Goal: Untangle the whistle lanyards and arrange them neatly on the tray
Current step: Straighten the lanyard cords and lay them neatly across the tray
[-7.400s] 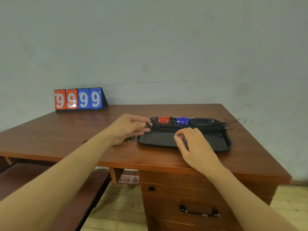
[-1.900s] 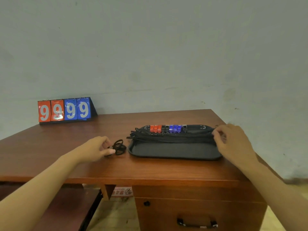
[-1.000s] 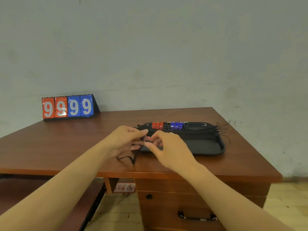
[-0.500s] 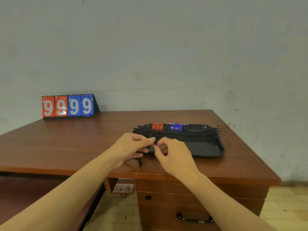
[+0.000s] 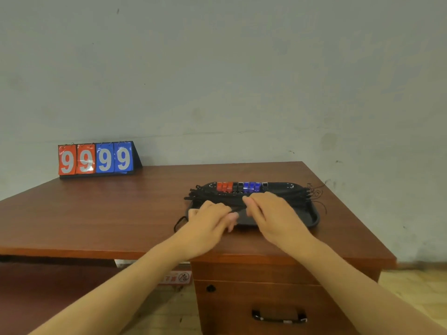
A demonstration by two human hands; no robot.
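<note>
A: Status?

B: Both hands over the near-left part of the shallow black plastic tray (image 5: 312, 218). My left hand (image 5: 208, 223) and right hand (image 5: 273, 213) each have fingers curled in, pinching a black cord lanyard (image 5: 238, 209) stretched between them. Short span showing, runs left to right. Blurred, so I can't tell exactly which fingertips have it.

A: Where's the rest?

B: Bundle of straightened black lanyards (image 5: 278, 197) lies across the tray's far half, long axis left to right, ends sticking out past both short rims. Row of red, black and blue plastic whistles (image 5: 242, 187) sits along the far rim. Loose tail of my cord (image 5: 180, 222) loops off the tray's left edge onto the brown wooden desk (image 5: 96, 213).

A: What does the next move turn on?

B: The bundle is just beyond my fingers, parallel to the cord I'm holding. I'd say keep the cord taut on that same axis and carry it away from me until it lies against the bundle. Right hand is nearer the bundle; left is nearer the dangling tail.

A: Risk?

B: Probably the tail. If it drags behind, it stays off the tray or snags the bundle's left ends.
</note>
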